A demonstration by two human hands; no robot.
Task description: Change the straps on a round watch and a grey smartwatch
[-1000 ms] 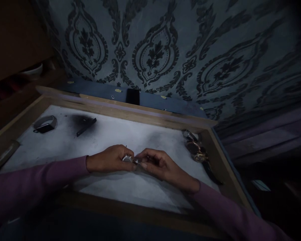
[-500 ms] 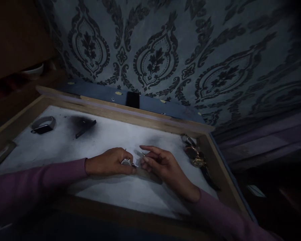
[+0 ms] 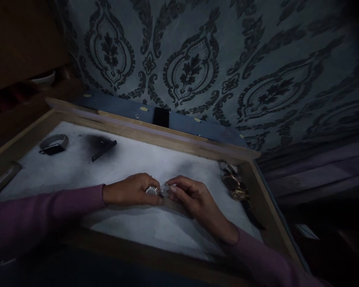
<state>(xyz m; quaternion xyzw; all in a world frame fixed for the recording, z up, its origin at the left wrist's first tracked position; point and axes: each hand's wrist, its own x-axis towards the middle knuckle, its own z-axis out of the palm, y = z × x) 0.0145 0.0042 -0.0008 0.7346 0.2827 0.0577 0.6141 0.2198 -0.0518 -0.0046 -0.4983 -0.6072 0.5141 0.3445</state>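
Left hand (image 3: 128,191) grips a small round watch case (image 3: 152,190) mid-desk. Right hand (image 3: 191,195) pinches a thin tool (image 3: 168,185), possibly a pin, its tip just beside the case. Case apparently unopened; work underway. White-lined, wood-rimmed desk (image 3: 155,137); watches (image 3: 236,185) heaped at right edge, wristband (image 3: 54,143) at far left corner. Dim room, patterned wallpaper (image 3: 191,67).

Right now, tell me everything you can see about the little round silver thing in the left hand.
The watch case is small, round and silvery, seemingly polished metal, catching the light in the dim scene. The left hand pinches it between its fingers low over the white mat in the wooden tray. Most of it is hidden by the fingers; no strap can be made out. The right hand is close beside it, its fingers holding a thin tool near the case's edge.
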